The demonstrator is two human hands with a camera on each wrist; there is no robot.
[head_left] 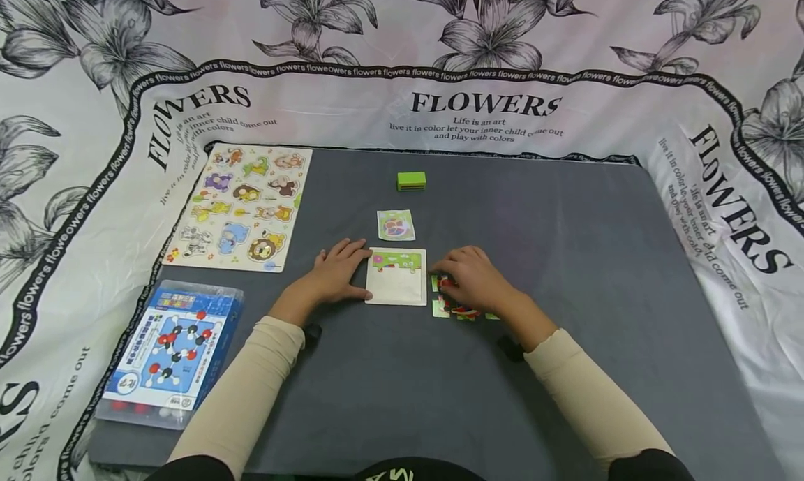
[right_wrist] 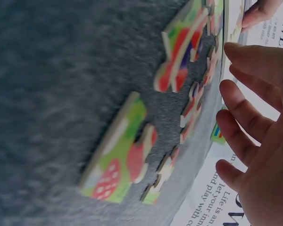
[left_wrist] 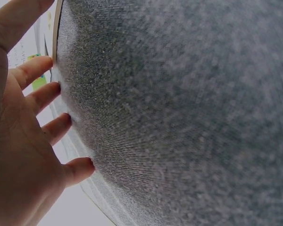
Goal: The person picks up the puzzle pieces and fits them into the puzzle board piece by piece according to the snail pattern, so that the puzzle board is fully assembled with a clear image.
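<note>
Under the loose right hand [head_left: 472,280], pieces [head_left: 441,309] are seemingly sought, a pinch required, the board [head_left: 397,287] touched by the spread left hand [head_left: 333,271].

head view bright w/ soft shadows — wrist views dimmer, nr cloth [left_wrist: 217,113] blurry

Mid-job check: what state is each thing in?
Puzzle board: partly filled
Puzzle pieces: loose
Left grip: spread, at puzzle board's left edge
Right grip: loosely curved, over puzzle pieces
Animal board: flat
Molecule box: closed
Picture card: flat
Green block: untouched
</note>
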